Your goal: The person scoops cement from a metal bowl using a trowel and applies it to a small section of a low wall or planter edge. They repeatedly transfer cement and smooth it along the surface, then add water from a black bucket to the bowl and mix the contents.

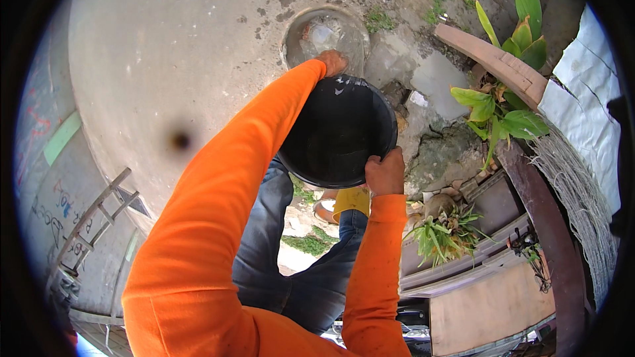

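Observation:
A round black bucket hangs in front of my legs, its wide mouth facing up toward me. My left hand is closed on its far rim, and my right hand grips the near right side of the rim. White specks or wet glints show along the far inner edge; the dark inside is hard to make out. Just beyond the bucket, a round, shallow basin rests on the ground with pale, cloudy contents. The bucket's far rim and my left hand overlap its near edge. Whether anything is flowing between them, I cannot tell.
A yellow boot shows below the bucket. To the right lie broken concrete and rocks, leafy plants, a wooden plank and crumpled sheet metal. A ladder leans at the left.

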Motion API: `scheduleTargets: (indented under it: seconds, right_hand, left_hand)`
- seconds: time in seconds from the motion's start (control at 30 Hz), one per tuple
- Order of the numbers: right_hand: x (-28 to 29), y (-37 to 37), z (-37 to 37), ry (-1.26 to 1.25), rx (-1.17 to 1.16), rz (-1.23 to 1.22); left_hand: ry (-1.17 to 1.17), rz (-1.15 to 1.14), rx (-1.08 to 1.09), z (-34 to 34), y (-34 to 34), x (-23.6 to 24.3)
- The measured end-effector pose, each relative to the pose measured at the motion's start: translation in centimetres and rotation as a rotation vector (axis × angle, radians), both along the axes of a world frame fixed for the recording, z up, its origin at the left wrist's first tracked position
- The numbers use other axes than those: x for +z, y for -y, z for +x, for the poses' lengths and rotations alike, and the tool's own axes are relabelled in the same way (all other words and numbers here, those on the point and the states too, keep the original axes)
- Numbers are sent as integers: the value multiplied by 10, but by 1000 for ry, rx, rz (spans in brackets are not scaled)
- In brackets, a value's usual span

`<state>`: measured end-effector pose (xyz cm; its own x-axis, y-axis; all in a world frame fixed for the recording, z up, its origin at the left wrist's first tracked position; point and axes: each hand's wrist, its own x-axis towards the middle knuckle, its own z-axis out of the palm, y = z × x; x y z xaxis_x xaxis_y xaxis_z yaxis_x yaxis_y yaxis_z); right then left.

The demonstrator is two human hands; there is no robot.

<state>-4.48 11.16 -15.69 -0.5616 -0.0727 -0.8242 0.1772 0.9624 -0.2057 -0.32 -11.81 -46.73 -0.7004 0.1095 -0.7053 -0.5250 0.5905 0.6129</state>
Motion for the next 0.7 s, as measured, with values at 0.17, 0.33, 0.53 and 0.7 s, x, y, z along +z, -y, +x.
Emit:
scheduleTargets:
  seconds: [0.17,0.33,0.53,0.7]
  right_hand:
    - [-12,-16,8,32,-46,1]
    - [-19,-1,-14,247,-284,-14]
    - [-16,60,-31,317,-170,-86]
    - [-14,90,-34,339,1,-51]
  left_hand:
    - [297,-53,270,54,-2,-19]
    - [144,-47,402,100,16,-23]
    - [131,-89,497,90,64,-14]
    - [-5,-446,604,115,56,-71]
